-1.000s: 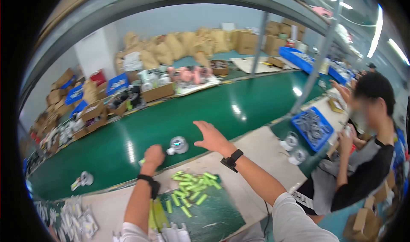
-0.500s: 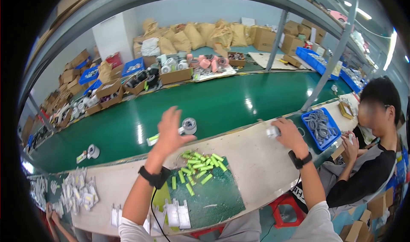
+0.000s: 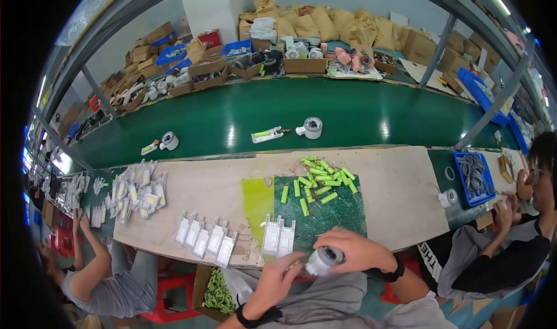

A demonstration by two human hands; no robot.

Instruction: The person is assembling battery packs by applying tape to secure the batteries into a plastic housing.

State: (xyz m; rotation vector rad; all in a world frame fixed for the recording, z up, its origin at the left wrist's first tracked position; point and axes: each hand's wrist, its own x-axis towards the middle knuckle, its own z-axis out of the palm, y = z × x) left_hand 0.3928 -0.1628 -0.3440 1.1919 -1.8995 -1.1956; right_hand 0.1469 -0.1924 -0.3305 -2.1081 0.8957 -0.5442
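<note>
At the table's near edge, my right hand (image 3: 361, 252) is closed round a white cup-shaped housing (image 3: 322, 260) with a dark inside. Close against its left side is my left hand (image 3: 277, 285), fingers pinched together; whatever lies between them is blurred and small. Just beyond the hands, two white trays (image 3: 279, 237) stand side by side on a green mat (image 3: 325, 213). Bright green battery cells (image 3: 325, 181) with thin wires lie heaped at the mat's far part. Several more white trays (image 3: 204, 239) form a slanted row to the left.
A green belt (image 3: 232, 105) beyond the table carries a round white unit (image 3: 313, 127) and a tray with a green cell (image 3: 267, 134). Right stand a white housing (image 3: 448, 198) and a blue bin (image 3: 474, 179) of grey rings. White parts (image 3: 138, 191) are piled left. People sit both sides.
My left hand has drawn back from over the belt, and my right from the right of the table. Both now meet near my lap, with the housing in my right hand. The view has shifted.
</note>
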